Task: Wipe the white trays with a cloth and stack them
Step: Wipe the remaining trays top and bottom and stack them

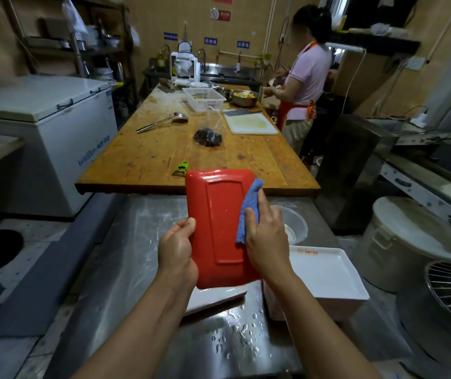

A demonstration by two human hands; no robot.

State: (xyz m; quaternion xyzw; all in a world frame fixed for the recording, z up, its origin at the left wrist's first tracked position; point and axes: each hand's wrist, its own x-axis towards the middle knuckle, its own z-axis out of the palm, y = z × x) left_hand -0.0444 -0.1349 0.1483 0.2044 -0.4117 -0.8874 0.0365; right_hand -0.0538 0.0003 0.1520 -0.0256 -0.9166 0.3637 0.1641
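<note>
Red underside: tray (219,225) held up on edge over the steel worktop (137,242), its red back toward the camera, raised rectangular foot visible.
Left hand (176,253): grip wrapped round the tray's lower left edge, thumb on the red face, fingers hidden behind.
Right hand (266,242): fingers fairly straight, pressing a blue cloth (249,209) against the tray's right edge; the cloth folds over that edge.
White tray, right (328,274): lies face up on top of a stack of like trays on the worktop, just right of the hands; orange print at its far corner.
White tray, below (216,298): flat on the worktop under the held tray, mostly hidden by it and the left forearm.
Worktop surface: water drops near the front, beside the stack.
Clear bowl (292,222): behind the right hand, partly hidden.
Wooden table (164,160): beyond the steel worktop; carries a green peeler (180,168), ladle (164,121), white basket (204,99), cutting board (249,123), dark bagged item (208,136).
Person (303,77): stands at the table's far right, orange apron.
Chest freezer (46,127): left.
</note>
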